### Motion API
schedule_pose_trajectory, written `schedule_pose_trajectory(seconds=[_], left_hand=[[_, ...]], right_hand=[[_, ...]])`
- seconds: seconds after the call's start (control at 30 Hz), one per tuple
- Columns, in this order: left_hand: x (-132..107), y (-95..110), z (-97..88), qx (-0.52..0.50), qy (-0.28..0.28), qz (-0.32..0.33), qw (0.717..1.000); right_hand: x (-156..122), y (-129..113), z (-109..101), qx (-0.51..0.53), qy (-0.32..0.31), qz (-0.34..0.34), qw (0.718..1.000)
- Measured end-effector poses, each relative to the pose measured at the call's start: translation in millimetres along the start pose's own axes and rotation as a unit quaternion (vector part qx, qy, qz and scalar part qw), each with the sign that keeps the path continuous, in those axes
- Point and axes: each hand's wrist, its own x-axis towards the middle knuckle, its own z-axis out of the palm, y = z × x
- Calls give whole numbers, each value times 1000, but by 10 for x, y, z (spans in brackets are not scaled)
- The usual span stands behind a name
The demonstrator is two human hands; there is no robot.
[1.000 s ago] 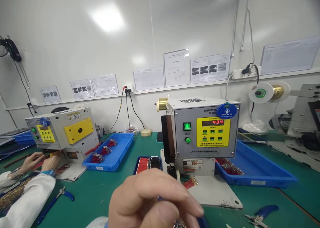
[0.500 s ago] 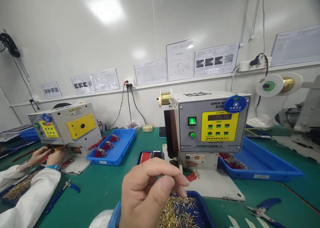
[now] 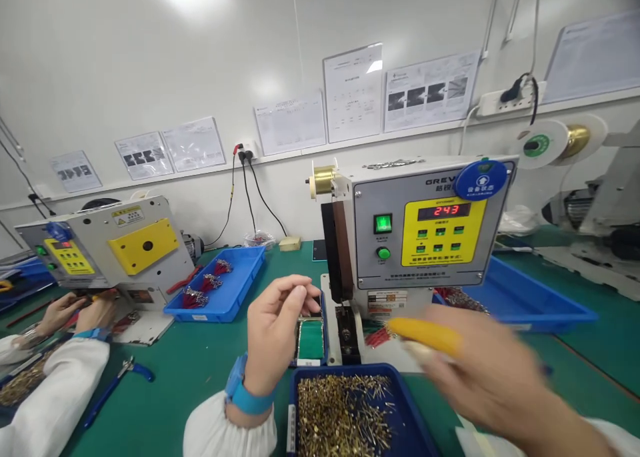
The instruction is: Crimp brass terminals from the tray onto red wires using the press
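My left hand (image 3: 273, 330), with a blue wristband, is raised in front of the crimping machine (image 3: 420, 223). Its thumb and fingers are pinched; whatever lies between them cannot be made out. My right hand (image 3: 475, 363) is smeared by motion at the machine's base. Its finger wears a yellow cover and closes toward a pale-covered thumb; anything held is hidden. Just left of those fingertips lie several red wires (image 3: 379, 337) with metal ends. Below sits a dark blue tray (image 3: 417, 420) of loose gold terminals (image 3: 340, 410). A small divided tray (image 3: 311, 362) is beside my left hand.
To the right is a blue bin (image 3: 540, 303) with red wires. Another blue bin (image 3: 233, 293) stands left, beside a second machine (image 3: 115, 257) where a co-worker's hands (image 3: 93, 310) are busy. Blue-handled cutters (image 3: 120, 380) lie on the green table (image 3: 200, 383).
My left hand has moved back and left, off the terminal tray. My right hand has come into view from the right. The camera view has shifted slightly; the display now shows red digits.
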Motion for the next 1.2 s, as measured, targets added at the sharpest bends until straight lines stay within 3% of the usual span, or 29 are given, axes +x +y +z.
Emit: schedule_pose_trajectory(seconds=[0.1,0.17,0.27,0.4,0.57,0.77,0.9,1.2], left_hand=[[242,-297,-27,46,13,-38,998],[402,-517,-44,68,10,-61,996],[551,-876,-74,85,16,-76,993],[508,-1352,-148,161,43,-93,982],[383,-1706,-370,333,-16,-106,937],[425,-1750,-648,518,-70,-126,843],[418,-1777,-752,573,-119,-173,792],[437,-1881,-809,565,-152,-206,784]], right_hand=[[-35,109,612,47,-85,-2,995],[-173,134,966,72,-137,37,987],[-382,99,1240,135,-197,87,967],[-466,36,1237,184,-277,86,939],[-489,29,1193,182,-361,94,910],[-523,-11,1187,160,-414,138,886],[-480,-78,1140,151,-442,158,870],[-428,-94,1173,167,-459,186,853]])
